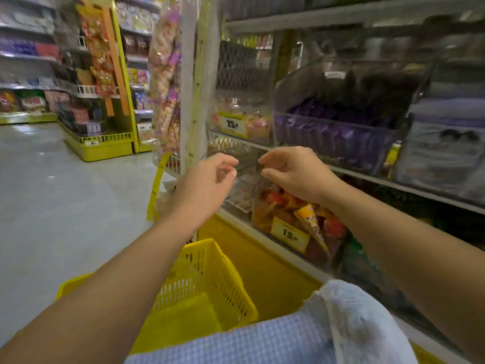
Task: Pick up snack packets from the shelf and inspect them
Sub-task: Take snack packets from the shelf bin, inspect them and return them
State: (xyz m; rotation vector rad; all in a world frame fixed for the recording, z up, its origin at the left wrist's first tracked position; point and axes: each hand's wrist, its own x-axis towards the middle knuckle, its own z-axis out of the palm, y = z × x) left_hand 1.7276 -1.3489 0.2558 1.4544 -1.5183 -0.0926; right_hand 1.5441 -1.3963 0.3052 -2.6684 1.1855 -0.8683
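1. Fingers (228,164) of the left hand (207,182) hang loosely curled with the thumb apart, and they hold nothing.
2. Right hand (294,174) is bent at the wrist, palm down, its fingertips drawn together just above a clear bin (265,224). Blur hides whether it pinches a wrapper edge, so I cannot tell.
3. Both forearms reach forward and upward from the near edge, and the two hands end close together but apart, at the low shelf (367,177).
4. Snack packets (286,208), orange and red, sit piled in that bin directly under the right hand, behind a price tag (290,233). A flat clear packet (241,193) lies just left of the bin, between the hands.
5. To do the pick well, I would pinch one packet by its top seam with the right hand and lift it straight up past the bin's rim. The left hand can then take the lower edge and turn the packet flat to the eyes.
6. Further out, purple packets (341,137) fill the tray above on the right, and a yellow basket (210,279) stands near, below the left forearm.
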